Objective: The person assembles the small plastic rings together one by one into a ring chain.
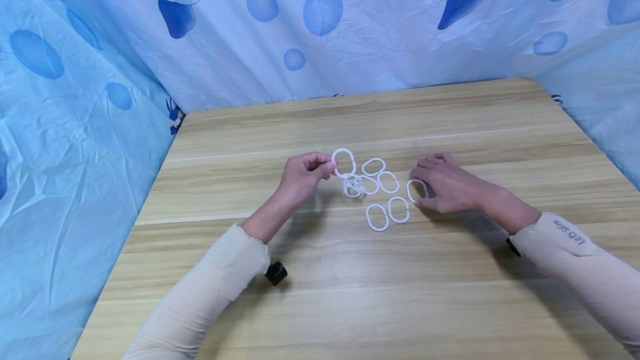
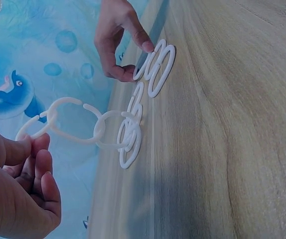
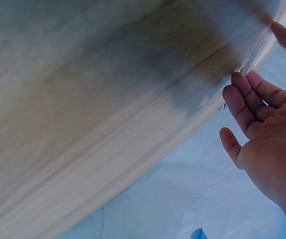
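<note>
My left hand (image 1: 307, 174) pinches a white plastic shower curtain ring (image 2: 32, 130) between thumb and fingers. In the left wrist view this ring is hooked into a second ring (image 2: 65, 135), which links to a third ring (image 2: 139, 130) over a cluster on the table. Each ring is an oval with a small gap in its side. At the right of the group, my right hand (image 1: 445, 185) grips one ring (image 1: 409, 189) low at the table, thumb at its near end and fingertips at its far end. In the right wrist view only a sliver of a ring (image 3: 247, 67) shows at the fingertips.
Several loose rings lie between my hands, two of them, a left one (image 1: 369, 221) and a right one (image 1: 391, 213), nearest me. The wood-grain table (image 1: 350, 299) reaches back to a blue patterned curtain (image 1: 225, 65). A small black device (image 1: 276, 273) sits at my left wrist.
</note>
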### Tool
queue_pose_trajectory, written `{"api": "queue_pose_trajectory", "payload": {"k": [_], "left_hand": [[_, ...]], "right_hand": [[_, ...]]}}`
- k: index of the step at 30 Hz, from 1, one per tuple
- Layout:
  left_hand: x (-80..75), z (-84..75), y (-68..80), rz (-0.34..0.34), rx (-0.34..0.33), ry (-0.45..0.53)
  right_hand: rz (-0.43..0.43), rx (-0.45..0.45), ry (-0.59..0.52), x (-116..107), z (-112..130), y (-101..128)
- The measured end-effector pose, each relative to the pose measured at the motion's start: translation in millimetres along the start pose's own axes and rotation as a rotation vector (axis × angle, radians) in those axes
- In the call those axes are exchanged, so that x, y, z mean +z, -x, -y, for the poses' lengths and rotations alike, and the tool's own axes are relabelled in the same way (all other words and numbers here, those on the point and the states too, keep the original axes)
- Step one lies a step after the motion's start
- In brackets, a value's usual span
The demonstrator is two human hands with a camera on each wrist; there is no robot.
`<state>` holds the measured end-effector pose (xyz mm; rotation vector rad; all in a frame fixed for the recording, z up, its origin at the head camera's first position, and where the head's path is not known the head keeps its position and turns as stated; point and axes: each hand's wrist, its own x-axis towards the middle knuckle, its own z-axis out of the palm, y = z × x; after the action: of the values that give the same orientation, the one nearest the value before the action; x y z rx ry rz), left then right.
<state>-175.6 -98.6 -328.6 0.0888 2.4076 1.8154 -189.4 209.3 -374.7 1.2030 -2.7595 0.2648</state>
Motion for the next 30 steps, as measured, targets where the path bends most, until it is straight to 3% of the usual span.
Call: {"api": "queue_pose_trajectory", "payload": {"k": [6,15,30], "left_hand": [[-0.2,0.3,-0.7,0.001,-0.002,0.004],[1.2,1.5,-1.7,-0.003,0.014,0.016],[2.4,1.5,-1.7,0.000,0.022,0.020]], "right_hand": [[-0.059,-0.042,0.008,0.4,-0.2,-2.7],[-0.169,-0.020,-0.106,-7.0,0.3,-9.4],[-0.256,-0.072,-0.058,-1.6,-3.6,-12.5]]}}
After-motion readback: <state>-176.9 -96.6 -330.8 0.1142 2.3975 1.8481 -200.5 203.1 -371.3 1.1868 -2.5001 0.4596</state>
